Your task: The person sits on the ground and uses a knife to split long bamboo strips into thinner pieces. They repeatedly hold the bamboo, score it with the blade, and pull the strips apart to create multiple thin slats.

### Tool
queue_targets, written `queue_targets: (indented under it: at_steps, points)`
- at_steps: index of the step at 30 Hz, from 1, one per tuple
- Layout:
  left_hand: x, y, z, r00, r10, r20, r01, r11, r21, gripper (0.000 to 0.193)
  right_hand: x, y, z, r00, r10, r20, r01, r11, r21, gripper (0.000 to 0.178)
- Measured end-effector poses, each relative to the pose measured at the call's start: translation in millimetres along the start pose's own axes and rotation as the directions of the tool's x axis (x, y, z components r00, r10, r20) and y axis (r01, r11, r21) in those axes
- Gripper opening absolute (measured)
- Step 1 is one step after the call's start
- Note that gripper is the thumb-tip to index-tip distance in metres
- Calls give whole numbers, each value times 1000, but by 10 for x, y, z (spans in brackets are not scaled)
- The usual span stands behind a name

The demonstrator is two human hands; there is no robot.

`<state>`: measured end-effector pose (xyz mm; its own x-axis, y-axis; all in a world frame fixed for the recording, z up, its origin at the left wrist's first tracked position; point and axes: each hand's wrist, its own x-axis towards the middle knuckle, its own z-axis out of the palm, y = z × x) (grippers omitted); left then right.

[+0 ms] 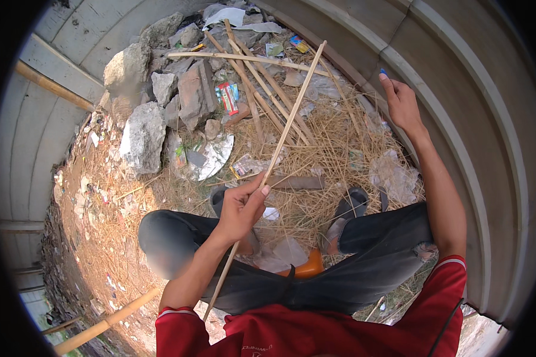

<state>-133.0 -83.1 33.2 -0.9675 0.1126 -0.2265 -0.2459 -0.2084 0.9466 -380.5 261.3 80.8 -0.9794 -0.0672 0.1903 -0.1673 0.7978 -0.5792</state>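
Note:
A long, thin bamboo stick (293, 114) slants across the middle, from my lap up toward the far pile of sticks. Closed around it at about its middle is my left hand (239, 208), thumb laid along the stick. My right hand (404, 102) is raised off to the right, close to the metal wall. Its fingers are curled, and a small blue thing (382, 72) shows at the thumb tip; most of it is hidden, so its kind cannot be made out. Several more bamboo sticks (253, 74) lie crossed on the ground ahead.
Broken stones and bricks (144, 138) are heaped at the far left. A corrugated metal wall (458, 89) curves along the right. Straw (339, 149) and litter cover the ground. An orange object (308, 265) lies between my legs, and a bamboo pole (110, 321) at lower left.

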Motion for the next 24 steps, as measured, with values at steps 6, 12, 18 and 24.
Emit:
queue_targets:
  at_steps: [6,12,18,24]
  points:
    - [123,98,67,999,-43,19,45,993,-112,44,-1025,-1190,376,793,-396,464,307,916,257,55]
    - [150,64,142,995,-104,10,104,992,-77,43,-1255,-1161,591,733,-405,547,345,914,214,49]
    - [237,64,169,993,-115,7,115,986,-122,44,-1010,-1017,627,813,-325,484,340,939,60,55]
    - [-20,-97,81,976,-172,133,181,981,-66,44,-172,-372,399,965,20,261,25,985,-171,64]
